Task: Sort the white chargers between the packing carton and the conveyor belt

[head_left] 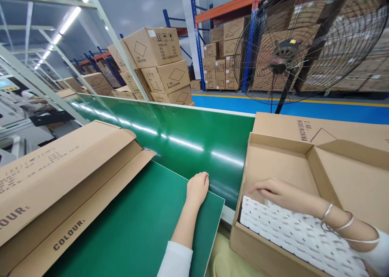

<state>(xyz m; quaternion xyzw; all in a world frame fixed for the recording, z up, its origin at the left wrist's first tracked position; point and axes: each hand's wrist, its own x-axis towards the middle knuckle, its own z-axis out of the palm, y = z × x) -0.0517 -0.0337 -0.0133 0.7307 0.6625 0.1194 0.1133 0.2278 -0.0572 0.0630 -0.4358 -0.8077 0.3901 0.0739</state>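
Right hand [269,187], the nearer, is bending over the far end of white pieces [282,224], grip unclear | pieces are lying lengthwise along open carton's [258,244] near wall | left hand [197,190] is curling at green board's [146,220] edge, hold unclear

Your left hand [197,187] is resting, fingers curled, at the far edge of the green worktop [146,220], near its right corner. Your right hand [269,190] is hovering low inside the open cardboard box [261,250], just over the white pieces [291,232] that are filling its near side; whether the fingertips are touching them is unclear. Silver bangles [325,214] are circling your right forearm. To your left, an open carton [75,155] is bearing the word "COLOUR:". Beyond, a glossy green conveyor belt [194,127] is stretching leftward; stacked cartons [165,76] and a black fan [279,66] are standing behind it.
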